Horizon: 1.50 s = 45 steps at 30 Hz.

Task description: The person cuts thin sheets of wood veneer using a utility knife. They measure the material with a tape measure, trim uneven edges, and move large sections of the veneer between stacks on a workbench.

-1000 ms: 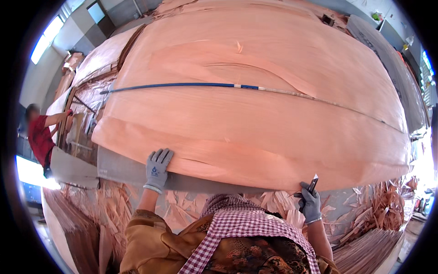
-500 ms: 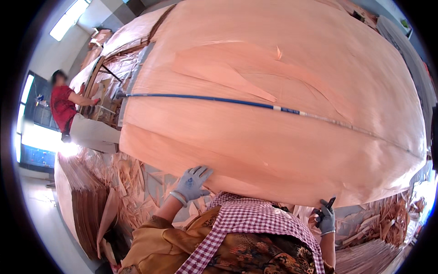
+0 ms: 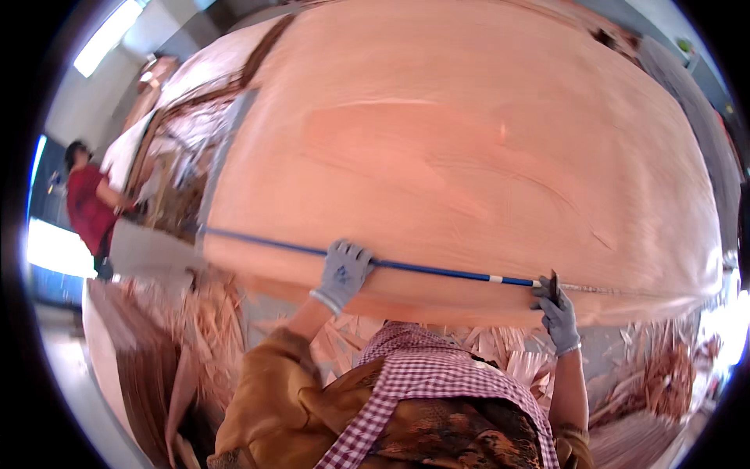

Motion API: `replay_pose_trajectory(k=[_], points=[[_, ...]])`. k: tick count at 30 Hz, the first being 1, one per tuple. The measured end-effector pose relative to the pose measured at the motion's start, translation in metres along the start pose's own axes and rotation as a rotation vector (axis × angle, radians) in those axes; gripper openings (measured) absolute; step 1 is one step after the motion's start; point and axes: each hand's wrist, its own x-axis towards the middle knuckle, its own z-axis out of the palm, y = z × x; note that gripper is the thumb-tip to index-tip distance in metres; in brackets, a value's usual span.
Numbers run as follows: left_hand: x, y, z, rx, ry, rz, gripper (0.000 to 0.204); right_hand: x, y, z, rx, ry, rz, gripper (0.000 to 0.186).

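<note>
A long thin blue rod (image 3: 437, 270) with white bands lies across a large pinkish-tan wood veneer sheet (image 3: 375, 180), close to its near edge. My left hand (image 3: 345, 275), in a grey glove, grips the rod left of its middle, with the fingers bent over it. Beside the rod's pale right-hand stretch is my right hand (image 3: 558, 320), gloved too and closed around a slim black knife-like tool (image 3: 555, 288) that points upward. A torn, darker patch (image 3: 391, 144) shows in the sheet's upper middle.
Stacked veneer (image 3: 141, 359) stands at the lower left, with loose scraps (image 3: 207, 313) beside it. More scraps (image 3: 664, 367) heap up at the lower right. At the far left a person in a red top (image 3: 90, 199) works by another pile.
The rod has come toward me, from the middle of the sheet to its near edge. My left hand has moved onto it; my right hand has risen over the sheet with the black tool.
</note>
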Motion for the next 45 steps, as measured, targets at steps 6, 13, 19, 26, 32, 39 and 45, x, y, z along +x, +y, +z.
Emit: replay_pose_trajectory(k=[6, 13, 19, 26, 32, 39, 45], points=[[0.065, -0.058, -0.022, -0.062, 0.115, 0.066, 0.024, 0.008, -0.030, 0.025, 0.022, 0.132, 0.013, 0.030], [0.303, -0.167, -0.054, 0.215, 0.575, -0.003, 0.032, 0.043, -0.045, 0.055, -0.190, 0.058, -0.089, 0.030], [0.242, -0.264, 0.031, 0.179, -0.049, -0.832, 0.069, 0.093, -0.069, 0.097, -0.464, -0.073, -0.133, 0.031], [0.206, -0.238, 0.000, -0.639, -0.168, -1.001, 0.051, 0.132, -0.079, 0.159, -1.048, -0.162, -0.574, 0.035], [0.222, -0.221, -0.016, -1.691, 0.024, -0.971, 0.029, 0.158, -0.100, 0.164, -1.270, -0.076, -0.759, 0.037], [0.315, -0.228, -0.119, -1.396, 0.122, -0.155, 0.026, 0.162, -0.194, 0.081, -0.782, 0.257, -0.740, 0.018], [0.273, -0.169, -0.099, -1.470, 0.131, -0.042, 0.027, 0.101, -0.231, 0.059, -0.784, 0.239, -0.612, 0.020]])
